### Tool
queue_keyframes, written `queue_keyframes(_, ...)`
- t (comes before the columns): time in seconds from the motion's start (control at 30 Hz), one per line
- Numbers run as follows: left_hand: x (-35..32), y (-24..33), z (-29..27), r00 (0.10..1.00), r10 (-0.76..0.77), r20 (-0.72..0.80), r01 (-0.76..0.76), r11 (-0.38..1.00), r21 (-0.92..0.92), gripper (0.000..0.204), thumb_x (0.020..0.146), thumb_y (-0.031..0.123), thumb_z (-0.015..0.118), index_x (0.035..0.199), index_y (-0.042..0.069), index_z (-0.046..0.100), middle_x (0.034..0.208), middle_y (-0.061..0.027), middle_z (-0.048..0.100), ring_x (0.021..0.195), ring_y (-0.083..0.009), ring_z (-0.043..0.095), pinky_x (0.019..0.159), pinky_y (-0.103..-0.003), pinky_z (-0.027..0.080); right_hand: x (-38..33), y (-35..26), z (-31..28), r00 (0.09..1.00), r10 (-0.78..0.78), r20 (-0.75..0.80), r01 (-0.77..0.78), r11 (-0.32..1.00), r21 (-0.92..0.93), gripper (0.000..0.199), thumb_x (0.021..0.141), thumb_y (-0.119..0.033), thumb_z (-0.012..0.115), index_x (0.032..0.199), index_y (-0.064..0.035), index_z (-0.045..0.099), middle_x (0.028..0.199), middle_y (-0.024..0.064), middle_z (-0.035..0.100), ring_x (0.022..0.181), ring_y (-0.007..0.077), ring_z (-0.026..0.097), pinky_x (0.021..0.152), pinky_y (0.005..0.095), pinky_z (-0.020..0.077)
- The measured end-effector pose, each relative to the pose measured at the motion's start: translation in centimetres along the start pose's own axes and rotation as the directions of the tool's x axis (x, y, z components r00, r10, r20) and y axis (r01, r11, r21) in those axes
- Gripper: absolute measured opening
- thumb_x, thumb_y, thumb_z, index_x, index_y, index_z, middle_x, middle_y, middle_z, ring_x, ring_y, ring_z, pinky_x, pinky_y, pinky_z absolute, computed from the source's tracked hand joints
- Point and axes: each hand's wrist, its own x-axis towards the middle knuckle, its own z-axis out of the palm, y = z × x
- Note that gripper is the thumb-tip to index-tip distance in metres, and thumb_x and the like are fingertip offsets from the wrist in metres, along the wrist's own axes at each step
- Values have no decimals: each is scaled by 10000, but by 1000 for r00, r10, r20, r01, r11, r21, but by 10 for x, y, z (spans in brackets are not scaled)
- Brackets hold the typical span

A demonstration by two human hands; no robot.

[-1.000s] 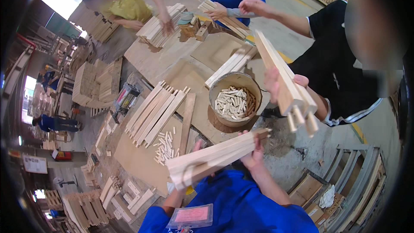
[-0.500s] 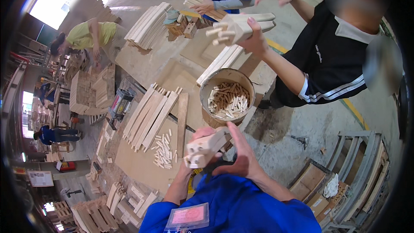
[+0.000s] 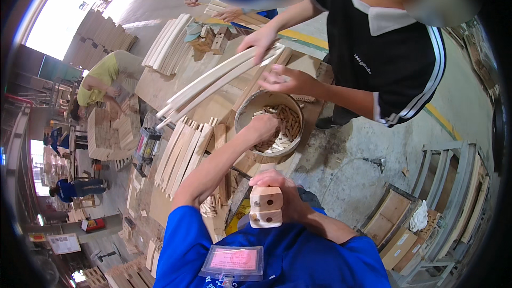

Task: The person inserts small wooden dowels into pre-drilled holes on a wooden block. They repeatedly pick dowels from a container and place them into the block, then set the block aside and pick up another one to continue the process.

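Left hand [image 3: 265, 126] is reached into round tub [image 3: 241, 113] of short wooden dowels [image 3: 288, 122], fingers buried among them. Two stacked wooden slat ends [image 3: 265, 206], each with a drilled hole, are gripped by right hand [image 3: 285, 194] close to chest. Across the tub, curved wooden slats [image 3: 224, 77] are held by a co-worker's hand [image 3: 260, 41]. Flat slats [image 3: 181, 152] lie on workbench [image 3: 160, 88].

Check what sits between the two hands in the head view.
In the head view, the left hand reaches into the tub of dowels; the right hand holds a drilled block. Between them lie the tub's near rim and bare bench board.
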Motion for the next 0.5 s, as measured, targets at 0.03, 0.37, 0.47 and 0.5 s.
queue_keyframes(0.03, 11, -8, 17, 998, 63, -2, -62, 997, 51, 199, 869, 167, 659, 1016, 51, 725, 967, -163, 725, 937, -334, 725, 796, -450, 599, -1, 2, 1, 1000, 7, -21, -7, 1000, -2, 716, 697, -170, 924, 1263, -68, 498, 1164, 185, 674, 1023, 360, 682, 874, 469, 560)
queue_keyframes(0.37, 37, 2, 4, 990, -97, 107, 99, 995, -13, 204, 841, 129, 637, 982, 56, 765, 1026, -184, 756, 971, -375, 731, 852, -492, 590, -8, 2, -5, 966, 243, -85, -254, 954, -158, 763, 666, -135, 914, 1309, -35, 514, 1171, 178, 671, 1082, 391, 673, 951, 461, 532)
queue_keyframes(0.47, 6, -5, -7, 972, -140, -190, 81, 954, -288, 216, 844, 146, 640, 996, 47, 756, 1025, -201, 749, 1005, -410, 709, 911, -513, 566, -5, 6, -7, 960, 269, -75, -277, 951, -137, 791, 654, -153, 929, 1319, -39, 516, 1166, 163, 678, 1058, 368, 692, 933, 429, 547)
queue_keyframes(0.5, -2, 0, -15, 962, -195, -192, 113, 922, -370, 237, 867, 176, 650, 1044, 45, 739, 1013, -225, 737, 1026, -420, 692, 919, -507, 554, -6, 9, -8, 958, 276, -77, -284, 951, -123, 794, 654, -156, 932, 1320, -40, 515, 1168, 158, 679, 1055, 357, 696, 927, 421, 551)
